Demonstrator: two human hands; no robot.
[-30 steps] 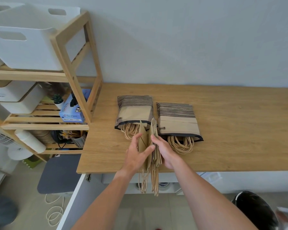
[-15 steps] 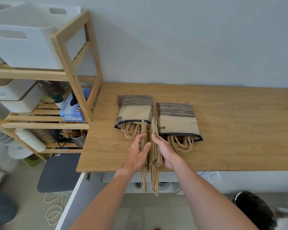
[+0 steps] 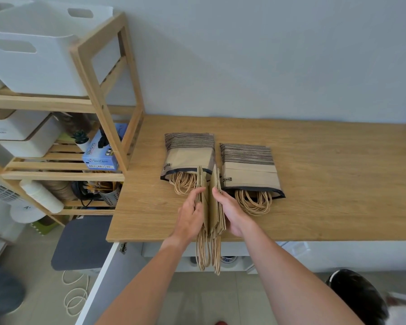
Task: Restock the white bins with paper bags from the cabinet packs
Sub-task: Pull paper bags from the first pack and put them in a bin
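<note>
A sheaf of flat brown paper bags (image 3: 212, 205) is being held on edge at the front of the wooden counter (image 3: 338, 184), pressed from both sides between the two hands. The left hand (image 3: 190, 216) is being laid flat against the left face of the sheaf, its fingers (image 3: 198, 194) stretched forward and its grip closed against the paper; the right hand (image 3: 231, 212) is being cupped against the right face, its grip likewise pressed in on the bags. The sheaf is being parted slightly at the top into two groups, and the twisted paper handles (image 3: 209, 252) are being left to hang down past the counter's front edge. Just behind the hands, two opened packs are being kept flat on the counter side by side: the left pack (image 3: 189, 156) and the right pack (image 3: 250, 168), each striped dark at the far end, with looped handles spilling from the near, open end. The top of the held sheaf is being shown overlapping the gap between the packs. At the left, a wooden shelf unit (image 3: 108, 95) is being stood against the counter's end, and a large white bin (image 3: 33, 57) with cut-out handles is being carried on its top shelf. Smaller white boxes (image 3: 26, 134) and a blue glove box (image 3: 102, 153) are being stored on the shelf below.
</note>
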